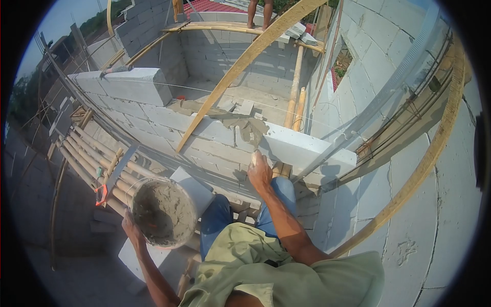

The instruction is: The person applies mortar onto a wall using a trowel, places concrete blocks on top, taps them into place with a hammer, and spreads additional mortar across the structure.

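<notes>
My right hand (260, 173) is closed around the pale handle of a trowel (255, 157). The trowel's blade is hard to make out among the wet mortar (250, 129) on top of the block wall (204, 148). Down on the left, my left hand (133, 230) grips the side of a bucket (196, 217) at its rim, its fingers partly hidden. Grey mortar (174, 207) lies inside the bucket. A white block (158, 86) sits on the wall left of the mortar, and another block (307, 146) sits to the right.
A handsaw with an orange handle (101, 194) lies on bamboo poles (82, 148) at left. A hammer (116, 70) rests on the wall. A curved-looking timber (230, 77) slants across the wall, and a string runs above it. Another person's legs (260, 13) stand on far bamboo scaffolding.
</notes>
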Action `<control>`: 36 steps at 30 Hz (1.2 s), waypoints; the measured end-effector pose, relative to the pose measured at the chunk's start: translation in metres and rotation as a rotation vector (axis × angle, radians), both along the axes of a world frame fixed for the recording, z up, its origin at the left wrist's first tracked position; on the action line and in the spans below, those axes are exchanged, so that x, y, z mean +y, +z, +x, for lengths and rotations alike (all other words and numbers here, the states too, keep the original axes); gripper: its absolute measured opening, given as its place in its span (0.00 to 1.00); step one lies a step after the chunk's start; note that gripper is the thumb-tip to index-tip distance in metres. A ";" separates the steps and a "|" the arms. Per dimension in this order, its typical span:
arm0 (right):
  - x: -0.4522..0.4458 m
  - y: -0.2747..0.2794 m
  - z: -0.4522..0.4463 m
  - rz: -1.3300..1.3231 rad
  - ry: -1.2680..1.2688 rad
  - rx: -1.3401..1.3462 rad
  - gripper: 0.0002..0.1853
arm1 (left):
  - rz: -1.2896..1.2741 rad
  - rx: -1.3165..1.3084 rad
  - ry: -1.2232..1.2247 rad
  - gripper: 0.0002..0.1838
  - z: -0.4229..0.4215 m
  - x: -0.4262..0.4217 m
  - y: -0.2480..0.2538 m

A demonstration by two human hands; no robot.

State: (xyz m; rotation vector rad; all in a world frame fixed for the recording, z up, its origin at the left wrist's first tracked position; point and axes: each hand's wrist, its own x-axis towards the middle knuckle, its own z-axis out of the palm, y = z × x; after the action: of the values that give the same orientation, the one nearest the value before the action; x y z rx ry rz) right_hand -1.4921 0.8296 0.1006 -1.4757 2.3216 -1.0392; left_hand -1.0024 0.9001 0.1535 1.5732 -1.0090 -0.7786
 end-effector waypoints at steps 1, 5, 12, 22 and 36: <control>0.004 0.002 -0.002 -0.007 0.001 0.000 0.24 | -0.004 -0.001 -0.012 0.31 0.002 -0.002 -0.001; 0.006 0.039 -0.008 0.023 0.195 -0.039 0.22 | -0.032 0.021 0.066 0.30 -0.017 -0.002 0.015; -0.114 0.121 -0.067 0.330 0.272 0.398 0.19 | -0.011 -0.016 0.006 0.31 -0.005 -0.002 0.005; -0.021 0.120 -0.124 0.297 0.050 0.272 0.27 | -0.028 0.028 0.013 0.30 -0.019 -0.003 0.018; 0.051 -0.046 0.016 0.089 -0.008 -0.182 0.30 | 0.013 -0.080 -0.045 0.29 -0.007 -0.006 0.008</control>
State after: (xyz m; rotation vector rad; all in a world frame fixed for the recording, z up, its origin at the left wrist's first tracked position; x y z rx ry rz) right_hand -1.4765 0.8801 0.0547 -1.2836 2.2175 -1.0130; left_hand -1.0096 0.8939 0.1620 1.6078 -1.1023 -0.7596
